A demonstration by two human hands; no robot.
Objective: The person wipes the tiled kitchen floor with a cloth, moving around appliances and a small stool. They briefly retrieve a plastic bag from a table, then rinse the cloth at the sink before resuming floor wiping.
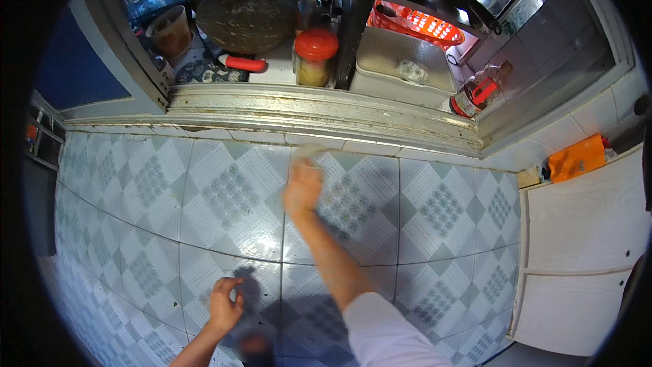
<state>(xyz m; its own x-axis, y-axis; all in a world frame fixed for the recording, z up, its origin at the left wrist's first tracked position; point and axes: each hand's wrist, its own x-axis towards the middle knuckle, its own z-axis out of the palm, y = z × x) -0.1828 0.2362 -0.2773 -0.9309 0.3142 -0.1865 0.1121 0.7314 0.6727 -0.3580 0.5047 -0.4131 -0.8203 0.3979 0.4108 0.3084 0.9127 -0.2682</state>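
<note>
My right hand [304, 188] is stretched forward over the patterned tiles [224, 193], just short of the cabinet's metal sill [326, 114]. Motion blurs its fingers. A faint pale shape [309, 151] shows at the fingertips, too smeared to name or to tell whether it is held. Lower and to the left, my left hand [225, 303] hovers with bent fingers and a gap between thumb and forefinger. Nothing shows in it. Its shadow falls on the tiles beside it.
Beyond the sill stand a red-lidded jar [315, 57], a red-handled tool [243, 63], a lidded metal box [405, 63], a plastic bottle [473, 96] and a red basket [423, 23]. A white cabinet [575, 229] bounds the right side. Below, a blurred foot [254, 345] shows.
</note>
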